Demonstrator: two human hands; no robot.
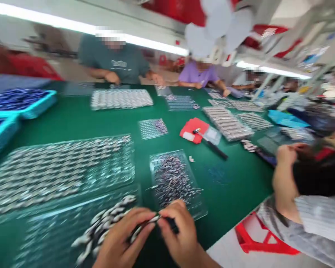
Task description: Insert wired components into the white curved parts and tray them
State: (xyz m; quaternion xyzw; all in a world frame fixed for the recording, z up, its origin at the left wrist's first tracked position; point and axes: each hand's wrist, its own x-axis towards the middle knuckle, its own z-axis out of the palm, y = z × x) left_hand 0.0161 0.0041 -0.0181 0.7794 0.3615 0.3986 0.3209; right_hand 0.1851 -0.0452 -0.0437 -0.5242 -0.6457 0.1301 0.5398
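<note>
- A small dark-and-white piece (154, 219) is pinched narrowly by the left hand (125, 232) and, at its tip, by the right hand (181, 230), apparently so both ends are steadied; fine detail is blurred.
- Loose pieces (102, 223) are heaped beside the left hand on a clear tray (44, 227), seemingly within easy reach.
- Just beyond, tiny parts (174, 175) are heaped in another tray, probably contained against scattering.
- Farther along the green bench (114, 124), a black-handled tool (215, 147) is rested partly on a red packet (190, 128).
</note>
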